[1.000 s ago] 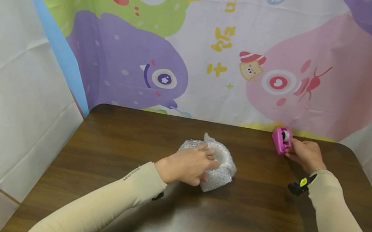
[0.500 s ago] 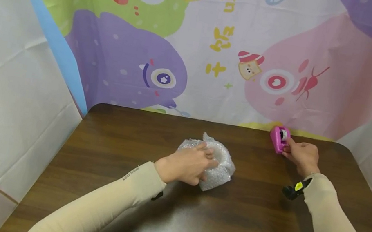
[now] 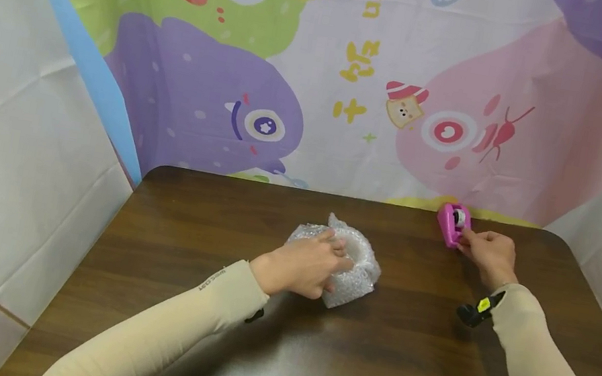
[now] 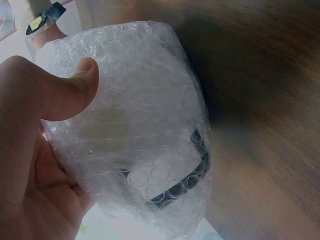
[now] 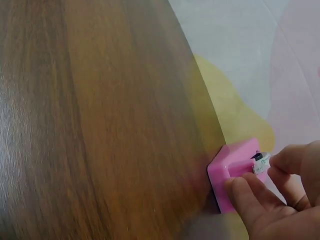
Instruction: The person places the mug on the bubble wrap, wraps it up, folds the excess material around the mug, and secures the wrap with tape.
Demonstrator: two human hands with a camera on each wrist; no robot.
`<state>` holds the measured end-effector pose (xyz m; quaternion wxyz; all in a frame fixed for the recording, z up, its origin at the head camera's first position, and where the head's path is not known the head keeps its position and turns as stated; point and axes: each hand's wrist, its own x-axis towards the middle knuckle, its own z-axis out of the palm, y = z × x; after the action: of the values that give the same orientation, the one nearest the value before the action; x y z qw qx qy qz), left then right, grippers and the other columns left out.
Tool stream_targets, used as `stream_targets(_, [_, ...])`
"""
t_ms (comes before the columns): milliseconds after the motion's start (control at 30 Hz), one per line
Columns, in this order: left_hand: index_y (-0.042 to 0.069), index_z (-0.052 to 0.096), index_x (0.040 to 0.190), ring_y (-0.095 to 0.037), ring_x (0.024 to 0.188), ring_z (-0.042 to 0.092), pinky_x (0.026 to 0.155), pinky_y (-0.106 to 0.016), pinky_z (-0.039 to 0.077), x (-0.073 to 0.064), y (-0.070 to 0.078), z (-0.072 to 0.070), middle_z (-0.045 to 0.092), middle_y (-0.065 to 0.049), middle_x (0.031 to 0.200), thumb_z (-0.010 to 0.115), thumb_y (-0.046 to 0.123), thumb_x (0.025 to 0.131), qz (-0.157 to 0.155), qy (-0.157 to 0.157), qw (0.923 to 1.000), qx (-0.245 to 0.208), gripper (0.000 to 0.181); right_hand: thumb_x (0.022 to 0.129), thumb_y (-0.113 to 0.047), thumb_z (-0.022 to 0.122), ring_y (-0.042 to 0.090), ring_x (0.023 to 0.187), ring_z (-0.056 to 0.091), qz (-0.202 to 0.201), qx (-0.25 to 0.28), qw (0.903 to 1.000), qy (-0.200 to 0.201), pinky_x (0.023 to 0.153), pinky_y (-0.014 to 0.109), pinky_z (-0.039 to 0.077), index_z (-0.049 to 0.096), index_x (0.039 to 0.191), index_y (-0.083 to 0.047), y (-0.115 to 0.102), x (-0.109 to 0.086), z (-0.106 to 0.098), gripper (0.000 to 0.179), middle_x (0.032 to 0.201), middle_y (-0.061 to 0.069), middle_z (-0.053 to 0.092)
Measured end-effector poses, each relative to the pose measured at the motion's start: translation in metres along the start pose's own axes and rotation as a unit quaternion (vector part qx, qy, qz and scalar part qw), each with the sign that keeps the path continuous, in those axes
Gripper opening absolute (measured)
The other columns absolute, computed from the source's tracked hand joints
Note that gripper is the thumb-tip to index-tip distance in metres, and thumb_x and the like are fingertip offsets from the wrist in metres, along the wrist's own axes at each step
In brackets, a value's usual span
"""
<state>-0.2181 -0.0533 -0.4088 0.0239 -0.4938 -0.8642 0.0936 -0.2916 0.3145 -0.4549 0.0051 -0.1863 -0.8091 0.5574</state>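
Observation:
My left hand (image 3: 302,265) grips a bubble-wrapped bundle (image 3: 353,284) in the middle of the table. A round hollow shows in the bundle's top, and its contents are hidden by the wrap. In the left wrist view the thumb (image 4: 75,92) lies across the bundle (image 4: 150,100), with the other fingers behind it; a black curved band shows through the clear bubbles. At the back right edge, my right hand (image 3: 489,253) holds a pink tape dispenser (image 3: 447,226). The right wrist view has its fingertips on the dispenser's body (image 5: 232,160) and at the small tape roll (image 5: 261,164).
The dark wooden table (image 3: 212,213) ends at a cartoon-printed curtain (image 3: 343,155) right behind the dispenser. Pale sheet walls (image 3: 15,131) close in the left and right sides.
My right wrist has shifted slightly left while its fingers stay at the tape dispenser. The left hand and the bundle hold still.

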Motion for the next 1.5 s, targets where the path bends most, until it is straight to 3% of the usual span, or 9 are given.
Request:
stream_targets(133, [0.018,0.061,0.126,-0.019,0.129,0.055,0.125,-0.045,0.033,0.000,-0.001,-0.001,0.070,0.000,0.125,0.072,0.036,0.093,0.001,0.002,1.0000,-0.001,0.040,0.100,-0.024,0.063,-0.005,0.072,0.067,-0.018,-0.056,0.9982,0.010,0.070,0.016,0.059,0.061,0.102,0.006,0.001,-0.001,-0.005,0.030,0.089,0.000,0.066])
stream_targets(233, [0.018,0.062,0.125,-0.019,0.128,0.056,0.124,-0.045,0.034,0.000,-0.002,-0.002,0.071,0.000,0.123,0.073,0.035,0.092,-0.001,0.008,1.0000,-0.002,0.039,0.100,-0.029,0.062,-0.005,0.072,0.062,-0.027,-0.084,0.9961,0.009,0.064,0.013,0.053,0.062,0.100,0.003,0.003,-0.003,-0.008,0.033,0.082,-0.006,0.068])
stream_targets(400, [0.017,0.062,0.125,-0.020,0.126,0.056,0.124,-0.046,0.035,0.000,-0.002,0.000,0.071,0.000,0.121,0.074,0.033,0.091,0.000,0.012,0.9999,-0.011,0.039,0.104,-0.029,0.056,-0.002,0.073,0.063,0.005,-0.019,0.9990,-0.041,0.071,0.018,0.059,0.058,0.106,0.004,0.008,-0.009,-0.013,0.033,0.084,-0.006,0.064])
stream_targets(500, [0.017,0.062,0.126,-0.020,0.126,0.056,0.124,-0.046,0.035,0.000,-0.001,0.001,0.070,-0.001,0.122,0.074,0.032,0.091,0.000,0.011,0.9998,-0.015,0.040,0.106,-0.025,0.055,0.002,0.073,0.070,0.036,0.048,0.9956,-0.072,0.077,0.024,0.063,0.052,0.113,0.006,0.010,-0.015,-0.016,0.032,0.087,-0.003,0.066])
stream_targets(600, [0.017,0.062,0.127,-0.020,0.127,0.056,0.124,-0.046,0.034,0.000,0.000,0.002,0.070,-0.001,0.123,0.074,0.033,0.091,-0.001,0.008,0.9998,-0.016,0.041,0.106,-0.025,0.055,0.007,0.069,0.072,0.059,0.081,0.9908,-0.091,0.075,0.028,0.064,0.049,0.113,0.002,0.012,-0.018,-0.018,0.029,0.080,-0.001,0.070])
stream_targets(867, [0.018,0.061,0.127,-0.020,0.128,0.055,0.125,-0.045,0.033,0.000,-0.001,0.001,0.070,-0.002,0.124,0.074,0.033,0.090,-0.004,0.005,0.9999,-0.013,0.041,0.106,-0.025,0.054,0.010,0.067,0.072,0.096,0.065,0.9854,-0.125,0.073,0.030,0.065,0.050,0.112,0.001,0.016,-0.019,-0.021,0.027,0.077,-0.001,0.067])
stream_targets(1200, [0.018,0.062,0.125,-0.020,0.128,0.056,0.124,-0.046,0.034,0.000,0.000,0.000,0.070,-0.001,0.124,0.074,0.034,0.091,0.000,0.006,0.9999,-0.010,0.040,0.106,-0.039,0.048,0.012,0.068,0.073,0.139,0.028,0.9766,-0.162,0.072,0.028,0.064,0.051,0.118,0.009,0.025,-0.018,-0.031,0.049,0.077,0.003,0.068])
stream_targets(1367, [0.018,0.062,0.125,-0.020,0.127,0.056,0.124,-0.045,0.034,0.000,0.000,0.000,0.070,0.000,0.123,0.074,0.034,0.091,0.001,0.009,0.9999,-0.009,0.040,0.106,-0.039,0.046,0.008,0.065,0.069,0.116,-0.018,0.9822,-0.147,0.068,0.026,0.063,0.052,0.122,0.010,0.029,-0.015,-0.036,0.051,0.076,-0.001,0.067])
stream_targets(1500, [0.018,0.062,0.125,-0.020,0.127,0.057,0.124,-0.045,0.035,0.000,0.000,0.001,0.071,0.000,0.122,0.075,0.034,0.091,0.000,0.012,0.9999,-0.010,0.040,0.106,-0.037,0.048,0.006,0.074,0.066,0.045,-0.075,0.9901,-0.110,0.070,0.024,0.062,0.052,0.130,0.012,0.030,-0.010,-0.037,0.055,0.092,0.004,0.070])
